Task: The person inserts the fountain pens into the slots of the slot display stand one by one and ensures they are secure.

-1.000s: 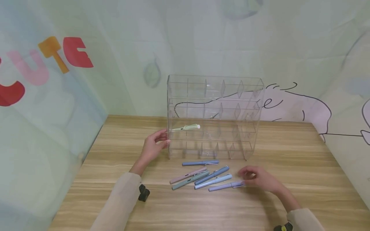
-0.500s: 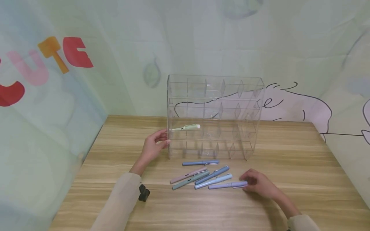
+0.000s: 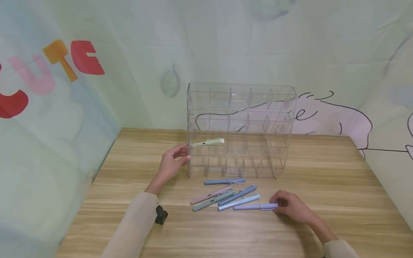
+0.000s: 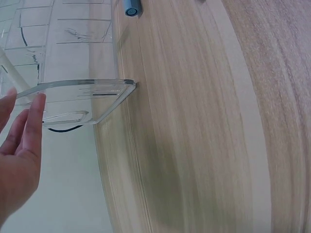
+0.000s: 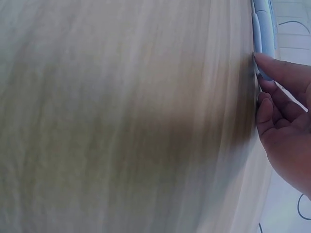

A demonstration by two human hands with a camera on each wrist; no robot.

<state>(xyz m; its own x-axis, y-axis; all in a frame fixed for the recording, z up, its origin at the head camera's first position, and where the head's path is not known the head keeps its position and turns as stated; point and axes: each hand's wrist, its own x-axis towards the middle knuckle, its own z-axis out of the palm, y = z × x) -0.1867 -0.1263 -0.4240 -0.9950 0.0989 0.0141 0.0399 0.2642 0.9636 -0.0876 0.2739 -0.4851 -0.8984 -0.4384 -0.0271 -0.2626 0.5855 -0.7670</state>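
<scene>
In the head view, we see the right grip (image 3: pixel 292 206) pinching the capped end of a slim lavender pen (image 3: pixel 250 207); the fingertips hide that end, and we cannot tell whether the pen is raised off the wood-grain bench (image 3: pixel 329 172). To the left of this grip lie a glossy light blue pen (image 3: pixel 237 203), a darker blue pen (image 3: pixel 238 194), a grey-green pen (image 3: pixel 211 202) and a dusty pink pen (image 3: pixel 209 196), with a mid-blue pen (image 3: pixel 222 181) farther out. The left grip (image 3: pixel 169 163) has its fingertips at the side wall of a clear acrylic compartment rack (image 3: pixel 238 86), grasping no pen; we cannot make out whether a tip wraps the wall's edge. Just right of that grip, inside the rack, lies a pale green pen (image 3: pixel 211 142), in the third row down; the see-through dividers make its exact compartment uncertain.

In the left wrist view, we find the left grip cut off by the frame, its fairly straight fingers touching the rack's panel. A pale pen shows blurrily through the acrylic beyond them, and a blue pen end (image 4: pixel 131 8) is cropped above.

In the right wrist view, we see the lavender pen looking bluish between the right grip's fingertips, its far end cut off.
</scene>
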